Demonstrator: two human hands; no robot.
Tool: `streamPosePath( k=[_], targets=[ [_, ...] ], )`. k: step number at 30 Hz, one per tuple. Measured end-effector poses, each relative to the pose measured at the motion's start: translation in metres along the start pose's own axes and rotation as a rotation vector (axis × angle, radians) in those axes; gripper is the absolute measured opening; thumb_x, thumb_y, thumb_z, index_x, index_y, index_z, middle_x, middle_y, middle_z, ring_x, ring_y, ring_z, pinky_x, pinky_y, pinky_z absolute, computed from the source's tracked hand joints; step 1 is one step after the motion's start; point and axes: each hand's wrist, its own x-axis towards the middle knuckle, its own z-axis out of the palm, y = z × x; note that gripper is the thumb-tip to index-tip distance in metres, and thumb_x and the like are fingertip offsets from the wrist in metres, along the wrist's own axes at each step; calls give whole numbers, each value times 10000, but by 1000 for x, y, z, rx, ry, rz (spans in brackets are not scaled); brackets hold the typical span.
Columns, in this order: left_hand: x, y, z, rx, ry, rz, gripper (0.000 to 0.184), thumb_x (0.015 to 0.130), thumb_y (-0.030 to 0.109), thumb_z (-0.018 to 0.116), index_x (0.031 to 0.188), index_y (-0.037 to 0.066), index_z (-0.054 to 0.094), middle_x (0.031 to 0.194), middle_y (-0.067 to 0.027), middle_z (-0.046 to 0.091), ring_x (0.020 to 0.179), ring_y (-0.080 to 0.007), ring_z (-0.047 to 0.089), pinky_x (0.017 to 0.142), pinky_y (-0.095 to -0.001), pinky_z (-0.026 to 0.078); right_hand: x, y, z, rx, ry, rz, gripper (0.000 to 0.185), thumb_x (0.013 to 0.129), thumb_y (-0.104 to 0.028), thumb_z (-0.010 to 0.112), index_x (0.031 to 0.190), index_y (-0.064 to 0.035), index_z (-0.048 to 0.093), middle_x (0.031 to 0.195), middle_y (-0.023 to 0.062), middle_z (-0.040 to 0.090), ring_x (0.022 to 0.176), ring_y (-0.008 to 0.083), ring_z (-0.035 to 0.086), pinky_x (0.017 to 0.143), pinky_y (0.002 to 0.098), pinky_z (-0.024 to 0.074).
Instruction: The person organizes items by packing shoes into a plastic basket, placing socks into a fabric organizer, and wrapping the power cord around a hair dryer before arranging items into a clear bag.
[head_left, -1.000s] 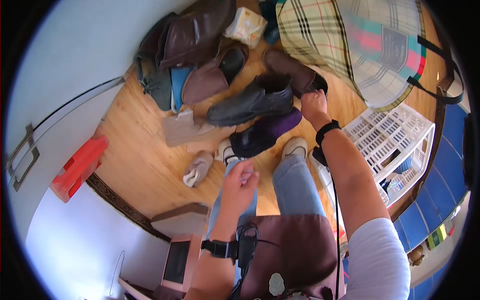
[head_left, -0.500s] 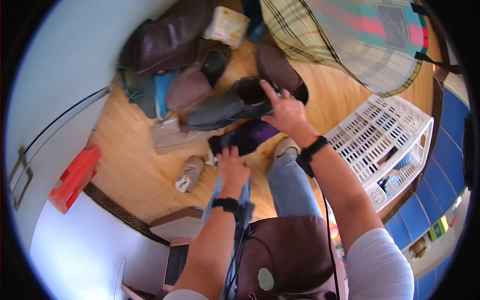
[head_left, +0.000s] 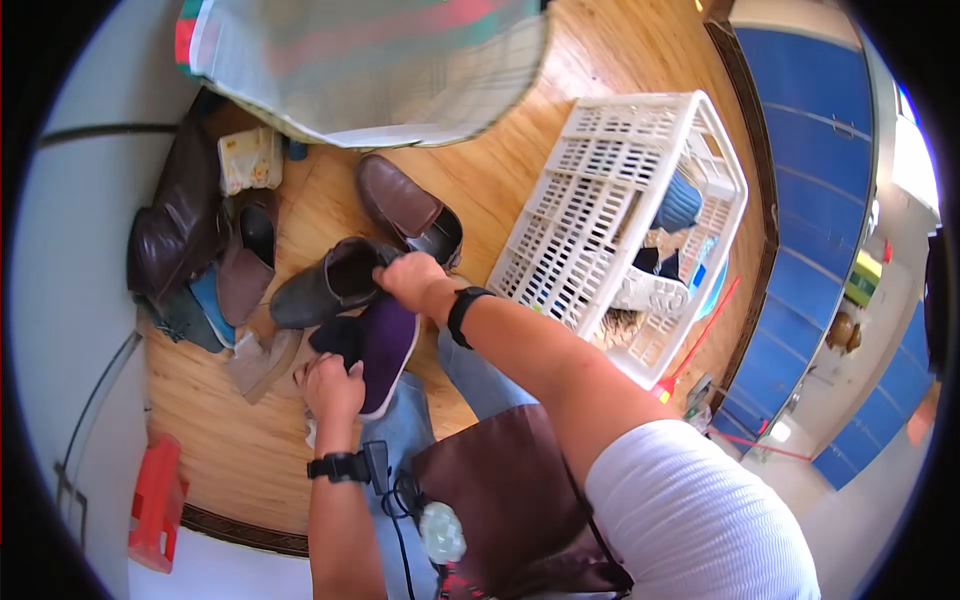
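My right hand (head_left: 412,284) is closed on the heel end of a dark grey shoe (head_left: 305,292), its toe pointing left. Just below it, a purple shoe (head_left: 388,340) with a pale sole edge lies tilted beside my knees. The fingers of my left hand (head_left: 333,387) are curled at the black part on the purple shoe's left side; the exact grip is partly hidden. Beyond the grey shoe rests a brown shoe (head_left: 405,200). Left of my left hand is a beige cloth-like item (head_left: 262,362).
A white plastic basket (head_left: 590,200) lies on its side at right, with things inside. Brown boots (head_left: 180,230) and other footwear crowd the left by a white door. A plaid bag (head_left: 370,70) spans the top. A red plastic object (head_left: 155,505) stands lower left.
The view has swung right, showing more of the basket and blue cabinets. My right hand has gone from the grey shoe's opening to its heel. The purple shoe now shows its sole edge.
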Motion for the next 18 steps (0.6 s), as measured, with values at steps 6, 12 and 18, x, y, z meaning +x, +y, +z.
streamPosePath(
  k=[6, 12, 18],
  targets=[
    [-81, -8, -72, -22, -128, -142, 334, 762, 299, 656, 818, -28, 621, 856, -248, 610, 854, -425, 571, 752, -471, 446, -125, -48, -69, 374, 247, 7, 341, 751, -370, 656, 869, -57, 587, 662, 153, 617, 666, 342, 624, 577, 426, 497],
    [-141, 30, -153, 5, 47, -168, 397, 766, 329, 643, 742, -61, 570, 788, -293, 586, 797, -466, 561, 702, -505, 438, -307, -65, -98, 824, 539, 407, 386, 766, -414, 654, 804, -42, 558, 653, 188, 588, 651, 360, 601, 588, 442, 472],
    [-164, 85, -197, -21, 95, 11, 402, 758, 326, 661, 693, -53, 544, 725, -293, 563, 733, -458, 554, 650, -481, 429, -445, -80, -89, 1957, 1047, 769, 322, 840, -291, 648, 972, -9, 566, 660, 48, 593, 481, 99, 577, 397, 215, 450]
  ],
)
